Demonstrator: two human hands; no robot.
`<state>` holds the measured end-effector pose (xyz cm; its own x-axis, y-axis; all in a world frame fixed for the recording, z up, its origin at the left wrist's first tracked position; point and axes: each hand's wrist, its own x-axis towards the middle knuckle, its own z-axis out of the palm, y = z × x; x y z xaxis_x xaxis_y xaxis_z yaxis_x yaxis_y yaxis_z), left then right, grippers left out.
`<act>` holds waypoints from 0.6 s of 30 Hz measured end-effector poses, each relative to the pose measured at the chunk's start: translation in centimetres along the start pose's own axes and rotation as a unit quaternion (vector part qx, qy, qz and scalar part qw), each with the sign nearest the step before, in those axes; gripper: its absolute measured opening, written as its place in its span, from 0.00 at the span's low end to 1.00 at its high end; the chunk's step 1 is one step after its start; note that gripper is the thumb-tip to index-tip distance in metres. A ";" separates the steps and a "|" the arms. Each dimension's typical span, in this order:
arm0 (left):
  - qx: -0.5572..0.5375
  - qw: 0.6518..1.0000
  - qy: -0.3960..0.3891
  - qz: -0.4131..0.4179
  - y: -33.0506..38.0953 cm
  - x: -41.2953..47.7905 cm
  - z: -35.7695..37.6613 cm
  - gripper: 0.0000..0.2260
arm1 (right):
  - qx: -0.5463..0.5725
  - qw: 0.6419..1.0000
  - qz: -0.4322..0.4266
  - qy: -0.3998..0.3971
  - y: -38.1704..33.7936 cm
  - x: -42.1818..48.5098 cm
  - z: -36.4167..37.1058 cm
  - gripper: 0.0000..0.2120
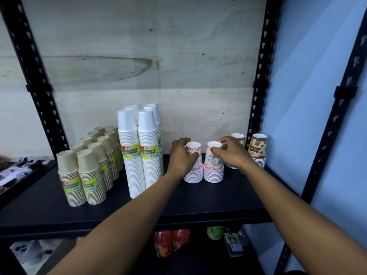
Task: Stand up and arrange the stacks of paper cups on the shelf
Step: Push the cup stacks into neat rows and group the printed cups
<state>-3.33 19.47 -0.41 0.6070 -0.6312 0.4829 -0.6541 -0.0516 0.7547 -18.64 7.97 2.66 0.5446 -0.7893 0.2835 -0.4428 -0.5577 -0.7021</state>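
Pink left stack point(195, 172) and right stack point(213, 171) touch, upright, toward the shelf point(139, 207) right edge; left grip point(181, 154) curls round the former, right grip point(231, 153) pinches the latter's top.

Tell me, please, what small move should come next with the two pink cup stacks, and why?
Probably ease both hands off. The left hand grips the left pink stack and the right hand pinches the top of the right pink stack; both already stand upright, side by side, between the white stacks and the brown patterned stacks.
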 end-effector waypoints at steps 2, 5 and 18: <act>-0.010 1.000 0.003 0.005 -0.3 -0.2 0.1 0.26 | 0.002 1.000 -0.004 0.000 0.2 -0.2 -0.1 0.24; -0.029 1.000 0.000 -0.003 -0.9 -1.2 0.2 0.34 | 0.032 0.999 0.011 -0.017 0.8 -0.6 -0.2 0.35; 0.002 0.993 -0.066 -0.099 -5.6 -5.0 1.6 0.44 | 0.086 0.995 0.031 -0.043 5.3 -3.9 4.5 0.31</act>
<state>-3.41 21.68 -7.77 0.6595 -0.7040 0.2636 -0.5301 -0.1868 0.8271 -19.93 9.23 -5.12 0.5825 -0.7918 0.1839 -0.3529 -0.4501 -0.8203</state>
